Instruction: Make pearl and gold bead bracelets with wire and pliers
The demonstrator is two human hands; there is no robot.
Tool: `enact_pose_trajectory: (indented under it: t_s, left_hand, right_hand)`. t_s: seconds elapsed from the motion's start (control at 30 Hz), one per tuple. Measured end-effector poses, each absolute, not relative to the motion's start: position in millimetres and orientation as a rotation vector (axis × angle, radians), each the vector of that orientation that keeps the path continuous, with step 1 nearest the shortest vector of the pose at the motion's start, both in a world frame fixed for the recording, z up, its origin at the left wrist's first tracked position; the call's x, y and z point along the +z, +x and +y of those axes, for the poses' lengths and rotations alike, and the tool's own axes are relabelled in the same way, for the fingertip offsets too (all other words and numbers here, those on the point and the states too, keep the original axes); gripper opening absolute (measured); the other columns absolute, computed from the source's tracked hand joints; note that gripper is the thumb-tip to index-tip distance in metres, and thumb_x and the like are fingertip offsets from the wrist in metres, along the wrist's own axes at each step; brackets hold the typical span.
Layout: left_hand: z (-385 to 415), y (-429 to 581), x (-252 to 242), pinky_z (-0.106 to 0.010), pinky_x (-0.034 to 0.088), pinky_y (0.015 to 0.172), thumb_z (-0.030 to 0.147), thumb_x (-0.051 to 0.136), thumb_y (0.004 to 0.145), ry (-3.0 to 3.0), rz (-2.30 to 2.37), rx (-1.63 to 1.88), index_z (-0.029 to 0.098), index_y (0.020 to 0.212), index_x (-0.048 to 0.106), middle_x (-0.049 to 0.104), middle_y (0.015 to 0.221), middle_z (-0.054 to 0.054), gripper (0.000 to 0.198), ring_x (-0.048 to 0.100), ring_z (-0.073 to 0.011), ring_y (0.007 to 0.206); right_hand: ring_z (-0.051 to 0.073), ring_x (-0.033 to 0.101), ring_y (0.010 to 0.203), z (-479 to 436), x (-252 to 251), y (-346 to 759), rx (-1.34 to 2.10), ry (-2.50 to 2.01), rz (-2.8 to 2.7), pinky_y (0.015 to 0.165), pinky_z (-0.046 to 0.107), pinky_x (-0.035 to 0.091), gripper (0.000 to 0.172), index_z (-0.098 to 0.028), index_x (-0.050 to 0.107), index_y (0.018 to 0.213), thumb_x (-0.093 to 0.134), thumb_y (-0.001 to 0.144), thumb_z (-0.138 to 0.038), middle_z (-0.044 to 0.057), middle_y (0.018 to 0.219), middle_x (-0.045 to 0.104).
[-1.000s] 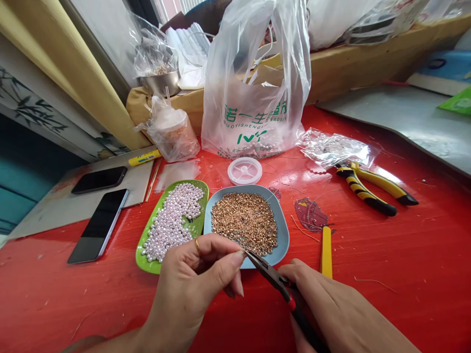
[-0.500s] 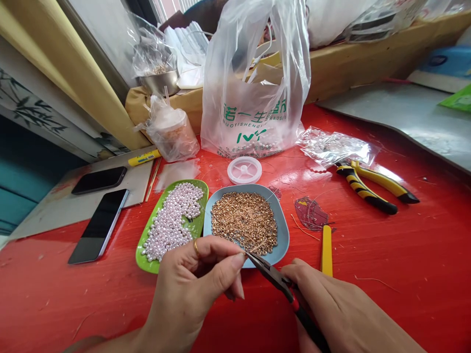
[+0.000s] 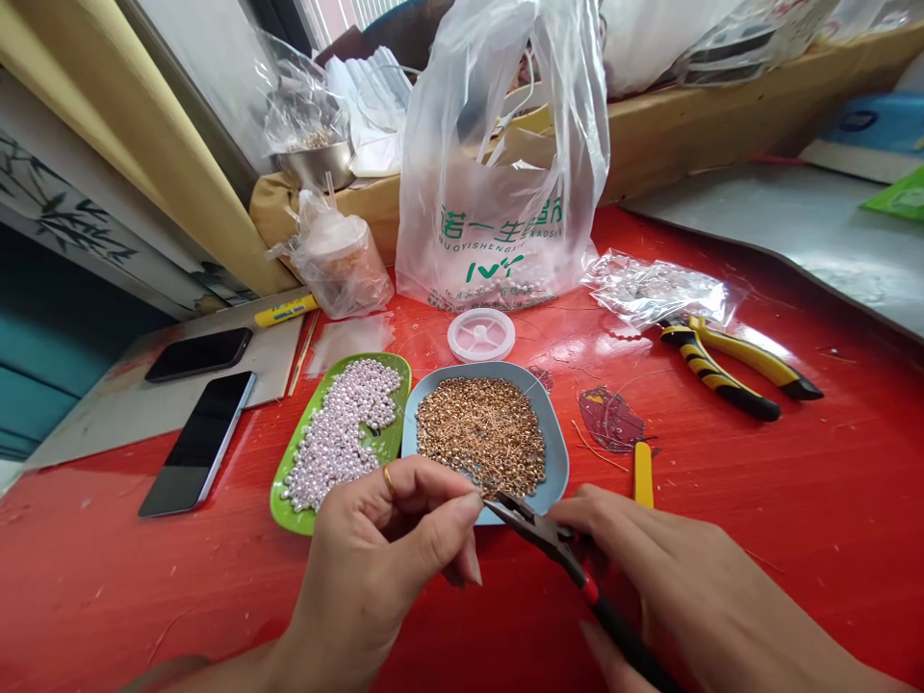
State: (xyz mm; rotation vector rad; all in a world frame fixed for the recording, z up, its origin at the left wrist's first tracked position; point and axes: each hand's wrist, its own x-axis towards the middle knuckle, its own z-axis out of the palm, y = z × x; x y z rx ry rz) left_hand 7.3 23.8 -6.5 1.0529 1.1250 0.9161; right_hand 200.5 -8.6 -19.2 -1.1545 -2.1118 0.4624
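My left hand [image 3: 404, 549] is pinched, thumb against forefinger, on something too small to make out. My right hand [image 3: 642, 568] grips needle-nose pliers [image 3: 538, 534] with black and red handles. The plier tips touch or nearly touch my left fingertips. Just behind them, a blue-grey dish [image 3: 558, 452] holds gold beads [image 3: 480, 423] with thin copper-coloured wires lying on top. Left of it stands a green dish [image 3: 283, 525] full of pale pink pearl beads [image 3: 336, 443]. A yellow-handled tool [image 3: 643, 472] lies partly hidden by my right hand.
Yellow and black pliers [image 3: 722, 371] rest at the right by a clear bag of beads [image 3: 656, 289]. A white spool [image 3: 481, 335] and a plastic carrier bag [image 3: 498, 231] stand behind the dishes. Two phones [image 3: 198, 443] and a bagged cup [image 3: 343, 260] are at the left.
The pliers have turned slightly, and their jaws look a little further apart. My right hand has shifted a bit to the right; the left keeps its pinch.
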Motion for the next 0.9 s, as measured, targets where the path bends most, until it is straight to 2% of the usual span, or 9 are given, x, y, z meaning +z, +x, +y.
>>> enact_pose_trajectory:
  t_s: [0.13, 0.27, 0.4, 0.53, 0.6, 0.7, 0.8, 0.83, 0.9]
  left_hand:
    - [24.9, 6.9, -6.5, -0.015, 0.050, 0.046, 0.017, 0.067, 0.072, 1.066, 1.116, 0.938, 0.020, 0.067, 0.068, 0.063, 0.044, 0.005, 0.006, 0.057, -0.0069, 0.042]
    - [25.2, 7.6, -6.3, -0.018, 0.049, 0.045, 0.019, 0.066, 0.072, 1.085, 1.114, 0.916, 0.019, 0.068, 0.067, 0.062, 0.043, 0.004, 0.004, 0.057, -0.0084, 0.041]
    - [25.1, 8.0, -5.0, -0.018, 0.049, 0.046, 0.018, 0.064, 0.072, 1.099, 1.081, 0.908, 0.020, 0.069, 0.067, 0.062, 0.044, 0.004, 0.005, 0.057, -0.0083, 0.043]
    - [24.5, 6.6, -4.4, -0.018, 0.050, 0.050, 0.017, 0.064, 0.073, 1.111, 1.067, 0.908, 0.019, 0.069, 0.067, 0.064, 0.049, 0.004, 0.005, 0.059, -0.0087, 0.048]
    - [24.0, 6.1, -4.5, -0.020, 0.052, 0.053, 0.016, 0.062, 0.073, 1.125, 1.054, 0.917, 0.019, 0.070, 0.066, 0.065, 0.052, 0.003, 0.006, 0.061, -0.0097, 0.051]
    - [23.2, 7.0, -4.7, -0.021, 0.053, 0.056, 0.015, 0.060, 0.074, 1.138, 1.058, 0.920, 0.019, 0.073, 0.066, 0.067, 0.055, 0.002, 0.007, 0.063, -0.0111, 0.055]
    - [23.0, 8.8, -3.9, -0.022, 0.054, 0.057, 0.016, 0.061, 0.075, 1.200, 1.082, 0.910, 0.018, 0.074, 0.066, 0.069, 0.059, 0.000, 0.006, 0.064, -0.0120, 0.058]
    - [23.2, 9.4, -3.5, -0.022, 0.054, 0.057, 0.015, 0.061, 0.075, 1.259, 1.093, 0.914, 0.018, 0.074, 0.066, 0.070, 0.061, 0.000, 0.006, 0.064, -0.0124, 0.058]
    - [23.8, 10.5, -2.6, -0.023, 0.054, 0.059, 0.013, 0.062, 0.074, 1.458, 1.098, 0.958, 0.018, 0.074, 0.067, 0.070, 0.067, -0.002, 0.007, 0.064, -0.0132, 0.063]
  right_hand:
    - [0.019, 0.068, 0.072, 1.1, -17.8, 213.3, 0.341, -1.225, -2.142, 0.056, 0.027, 0.052, 0.040, -0.022, 0.050, 0.107, 0.041, 0.069, -0.012, 0.005, 0.090, 0.070]
    - [0.028, 0.068, 0.082, 14.7, -21.1, 234.2, 0.095, -1.549, -2.184, 0.060, 0.038, 0.052, 0.039, -0.017, 0.056, 0.112, 0.046, 0.075, -0.023, 0.011, 0.103, 0.069]
    - [0.034, 0.064, 0.076, 30.1, -27.8, 252.3, -0.282, -1.842, -2.224, 0.050, 0.039, 0.045, 0.035, -0.015, 0.062, 0.100, 0.042, 0.080, -0.036, 0.016, 0.092, 0.065]
    - [0.033, 0.060, 0.077, 39.2, -36.9, 261.7, -0.402, -1.934, -2.316, 0.062, 0.043, 0.047, 0.031, -0.013, 0.062, 0.083, 0.040, 0.082, -0.035, 0.016, 0.082, 0.060]
    - [0.032, 0.059, 0.079, 41.0, -40.5, 263.1, -0.404, -1.943, -2.334, 0.066, 0.044, 0.047, 0.031, -0.012, 0.062, 0.084, 0.040, 0.084, -0.034, 0.016, 0.082, 0.059]
    - [0.036, 0.056, 0.091, 40.5, -39.6, 260.3, -0.423, -1.889, -2.289, 0.074, 0.049, 0.046, 0.035, -0.009, 0.064, 0.094, 0.042, 0.085, -0.035, 0.020, 0.094, 0.061]
    - [0.034, 0.054, 0.100, 34.1, -28.5, 250.3, -0.262, -1.700, -2.143, 0.081, 0.048, 0.044, 0.035, -0.009, 0.064, 0.099, 0.041, 0.088, -0.033, 0.020, 0.106, 0.061]
    - [0.030, 0.056, 0.097, 30.5, -23.4, 245.7, -0.101, -1.610, -2.096, 0.081, 0.045, 0.044, 0.033, -0.011, 0.064, 0.099, 0.040, 0.090, -0.030, 0.017, 0.104, 0.062]
    - [0.021, 0.060, 0.082, 22.2, -13.8, 235.5, 0.485, -1.443, -2.073, 0.072, 0.036, 0.046, 0.028, -0.014, 0.065, 0.092, 0.040, 0.090, -0.029, 0.010, 0.089, 0.065]
